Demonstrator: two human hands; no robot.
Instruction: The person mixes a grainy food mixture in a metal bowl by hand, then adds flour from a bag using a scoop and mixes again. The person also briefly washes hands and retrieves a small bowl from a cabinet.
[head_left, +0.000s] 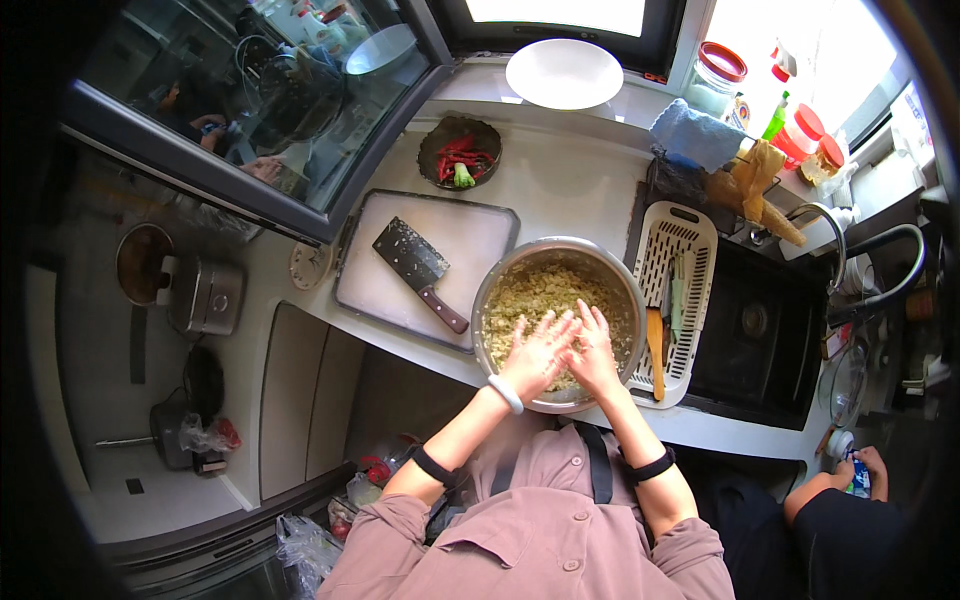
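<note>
A deep stainless steel bowl (480, 315) stands at the counter's front edge, holding a pale green-yellow finely chopped mixture (551, 289). Over the mixture, my left hand (538, 352), with a pale bangle at the wrist, has its fingers apart. My right hand (595, 352) is close against it, fingers spread too, and the two meet near the thumbs. Bits of the mixture cling to the fingers. Neither hand grips a tool. Left of the bowl, a cleaver (420, 270) with a wooden handle lies on a white cutting board (367, 300), its blade flecked with scraps.
A dark bowl (459, 154) of red chillies sits behind the board. Right of the steel bowl, a slotted basket (694, 352) with utensils borders the black sink (757, 375). An open window sash (337, 202) juts over the counter at left. Another person's hands (862, 472) hold a package at lower right.
</note>
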